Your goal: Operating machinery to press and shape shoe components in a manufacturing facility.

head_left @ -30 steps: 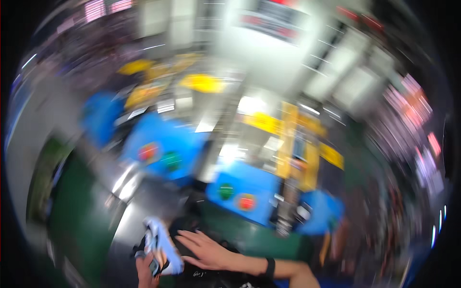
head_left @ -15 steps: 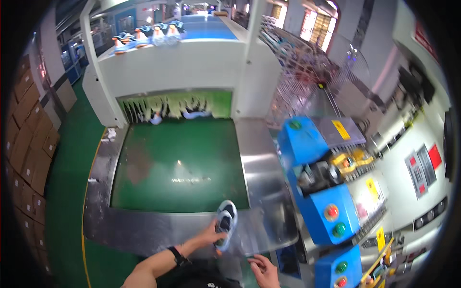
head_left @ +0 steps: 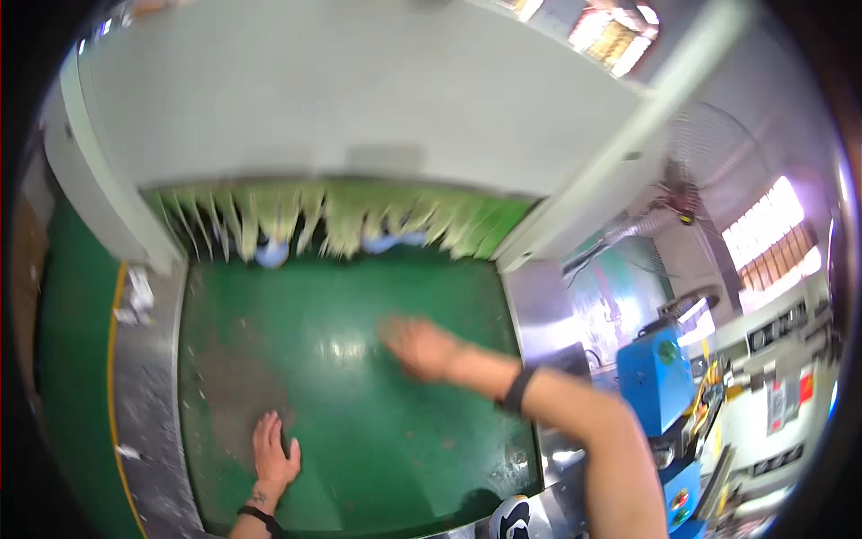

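My left hand (head_left: 274, 454) is over the green conveyor belt (head_left: 359, 404), its fingers stretched out and holding nothing. Farther in and to the right, my right hand (head_left: 422, 349) reaches across the belt; motion smears its fingers, so their pose is unclear. Two partly hidden shoes show under the fringed curtain at the belt's far end: a pale blue one (head_left: 271, 252) on the left and another blue one (head_left: 393, 241) near the middle. Beside my right forearm, at the near steel edge, sits a black and white shoe (head_left: 512, 519), cut off by the picture's lower rim.
A cream fringed curtain (head_left: 337, 229) hangs in the white machine's (head_left: 296, 99) opening. Steel ledges (head_left: 153, 386) border the belt, with white scraps (head_left: 136, 295) on the left one. Blue control boxes (head_left: 655, 377) stand at right, a fan (head_left: 682, 198) behind them.
My left hand has let go of the shoe, which now sits at the near edge. Both hands have moved forward over the belt. The view has moved closer to the curtain.
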The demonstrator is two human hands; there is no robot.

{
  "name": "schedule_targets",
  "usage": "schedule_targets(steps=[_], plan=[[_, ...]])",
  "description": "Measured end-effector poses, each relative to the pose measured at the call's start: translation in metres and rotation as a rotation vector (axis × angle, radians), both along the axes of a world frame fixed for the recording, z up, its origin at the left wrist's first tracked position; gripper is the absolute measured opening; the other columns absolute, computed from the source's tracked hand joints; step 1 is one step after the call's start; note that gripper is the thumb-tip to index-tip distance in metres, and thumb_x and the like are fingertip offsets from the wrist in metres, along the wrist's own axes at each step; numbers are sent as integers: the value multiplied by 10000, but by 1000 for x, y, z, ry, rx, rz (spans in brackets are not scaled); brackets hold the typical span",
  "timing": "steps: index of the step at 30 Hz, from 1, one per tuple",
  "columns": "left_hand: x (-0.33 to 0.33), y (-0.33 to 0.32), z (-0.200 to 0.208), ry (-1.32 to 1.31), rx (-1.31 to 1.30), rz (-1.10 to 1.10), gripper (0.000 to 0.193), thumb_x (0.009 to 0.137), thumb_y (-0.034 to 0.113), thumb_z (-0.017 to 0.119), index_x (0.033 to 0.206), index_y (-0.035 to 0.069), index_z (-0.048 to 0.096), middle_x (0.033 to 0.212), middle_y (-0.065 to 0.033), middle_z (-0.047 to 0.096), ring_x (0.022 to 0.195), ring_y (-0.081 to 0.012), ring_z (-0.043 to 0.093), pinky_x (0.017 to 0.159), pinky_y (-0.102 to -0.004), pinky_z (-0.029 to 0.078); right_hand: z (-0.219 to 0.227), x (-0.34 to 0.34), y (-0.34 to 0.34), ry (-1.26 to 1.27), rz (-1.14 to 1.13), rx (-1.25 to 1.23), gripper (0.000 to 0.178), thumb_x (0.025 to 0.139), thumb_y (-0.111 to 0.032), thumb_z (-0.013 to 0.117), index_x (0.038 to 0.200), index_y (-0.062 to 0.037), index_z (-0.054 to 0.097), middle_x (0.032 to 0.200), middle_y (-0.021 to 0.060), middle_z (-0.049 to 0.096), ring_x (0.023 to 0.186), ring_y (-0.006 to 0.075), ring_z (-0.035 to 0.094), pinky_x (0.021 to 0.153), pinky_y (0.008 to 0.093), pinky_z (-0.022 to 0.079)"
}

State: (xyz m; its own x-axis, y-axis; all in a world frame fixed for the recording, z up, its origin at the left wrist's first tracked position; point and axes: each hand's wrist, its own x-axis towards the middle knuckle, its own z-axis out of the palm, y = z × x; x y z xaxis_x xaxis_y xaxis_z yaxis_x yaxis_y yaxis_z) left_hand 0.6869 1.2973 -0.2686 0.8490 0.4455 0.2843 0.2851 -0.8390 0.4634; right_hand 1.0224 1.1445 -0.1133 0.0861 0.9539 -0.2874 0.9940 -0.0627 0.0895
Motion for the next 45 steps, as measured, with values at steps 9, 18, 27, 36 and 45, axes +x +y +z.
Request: schedule_targets(steps=[9,18,27,36,45], plan=[[-17,20,-56,27,-178,1,399,758,87,575,1139,-28,550,1263,-163,544,1178,-347,516,1005,-488,393,-103,248,143,-579,-361,-85,413,812,-270,577,1180,-84,600,1269,136,561,1211,288,504,1053,424,350],[-8,2,0,-114,-55,135,375,771,93,605,1124,-18,542,1229,-185,557,1166,-334,525,1014,-427,405,48,-67,-106,269,-933,144,694,598,-578,792,982,-29,613,889,163,640,846,323,646,764,423,516],[-26,-214,244,440,-2181,-303,625,970,487,388,1369,6,372,1322,-162,503,1165,-226,537,1001,-415,424,187,-286,-323,204,-288,541,701,596,-152,761,1246,-97,505,950,58,526,847,240,560,623,312,529],[-60,-383,257,85,-1985,-511,766,592,228,597,1294,-22,417,1104,-193,599,938,-329,632,860,-429,532,146,-408,-453,1427,-1037,1045,757,837,-220,703,1434,-58,266,1369,131,403,1209,263,459,1045,344,350],[-30,-620,254,386,-1960,-437,437,796,259,571,1130,-17,515,994,-162,629,877,-289,635,840,-419,513,151,-426,-642,1309,-1503,1275,479,832,-267,694,1181,9,517,1024,105,613,822,158,568,714,301,484]])
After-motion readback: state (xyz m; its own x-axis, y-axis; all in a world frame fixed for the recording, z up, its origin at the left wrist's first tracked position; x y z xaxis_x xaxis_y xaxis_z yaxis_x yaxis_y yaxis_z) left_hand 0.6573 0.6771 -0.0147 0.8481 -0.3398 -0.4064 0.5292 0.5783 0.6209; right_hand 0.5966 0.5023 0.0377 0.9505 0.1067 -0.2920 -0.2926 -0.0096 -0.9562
